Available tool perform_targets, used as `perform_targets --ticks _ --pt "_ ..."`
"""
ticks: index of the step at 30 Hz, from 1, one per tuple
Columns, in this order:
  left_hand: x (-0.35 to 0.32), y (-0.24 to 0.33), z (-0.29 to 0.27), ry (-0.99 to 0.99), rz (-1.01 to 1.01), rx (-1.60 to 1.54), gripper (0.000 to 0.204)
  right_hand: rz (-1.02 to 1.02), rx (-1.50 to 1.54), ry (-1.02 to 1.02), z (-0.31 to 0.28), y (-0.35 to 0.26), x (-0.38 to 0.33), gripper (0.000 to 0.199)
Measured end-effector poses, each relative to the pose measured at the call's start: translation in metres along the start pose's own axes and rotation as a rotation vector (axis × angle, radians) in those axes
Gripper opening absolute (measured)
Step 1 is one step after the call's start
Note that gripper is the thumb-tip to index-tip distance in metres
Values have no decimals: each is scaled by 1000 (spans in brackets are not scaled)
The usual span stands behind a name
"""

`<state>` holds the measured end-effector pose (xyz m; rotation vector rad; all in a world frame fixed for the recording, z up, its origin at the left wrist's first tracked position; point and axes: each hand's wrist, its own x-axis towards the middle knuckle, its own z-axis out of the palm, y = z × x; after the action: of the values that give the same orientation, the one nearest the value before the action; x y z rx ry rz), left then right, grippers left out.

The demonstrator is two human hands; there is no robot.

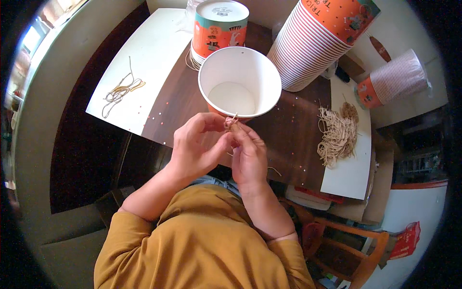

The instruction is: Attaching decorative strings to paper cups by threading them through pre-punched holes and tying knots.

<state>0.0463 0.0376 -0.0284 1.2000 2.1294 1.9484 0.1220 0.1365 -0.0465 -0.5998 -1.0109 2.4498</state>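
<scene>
My left hand and my right hand meet at the near rim of an open paper bucket. Fingers and thumbs of both pinch a thin beige cord, which is looped or knotted between the fingertips. One short end of it pokes up against the rim. Whether the cord passes through the bucket's wall is hidden by my fingers. The bucket stands upright, its white inside facing me, with a strip of orange outside just showing above my hands.
Behind it stands an upside-down orange and green bucket. A tall leaning stack of buckets rises at the right, and a wrapped stack lies farther right. Beige cords are heaped on the right; a few loose cords lie left.
</scene>
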Motion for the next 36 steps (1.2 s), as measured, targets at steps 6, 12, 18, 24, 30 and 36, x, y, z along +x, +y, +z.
perform_targets --ticks 6,12,18,24,30,36 --pt "-1 4 9 -107 -418 -454 42 -74 -38 70 -3 -1 0 16" --pt "5 2 12 -103 -461 -404 33 -118 -121 127 0 -7 0 20" --pt "9 -6 9 -47 -124 -56 18 -54 -67 137 -5 -8 6 18" --pt "11 2 13 39 97 146 14 -39 -12 131 -6 -5 6 18" --pt "11 -4 11 18 213 291 19 -56 -27 138 -2 -8 3 19" --pt "8 -6 11 15 315 443 19 -37 -85 100 -1 -6 4 20"
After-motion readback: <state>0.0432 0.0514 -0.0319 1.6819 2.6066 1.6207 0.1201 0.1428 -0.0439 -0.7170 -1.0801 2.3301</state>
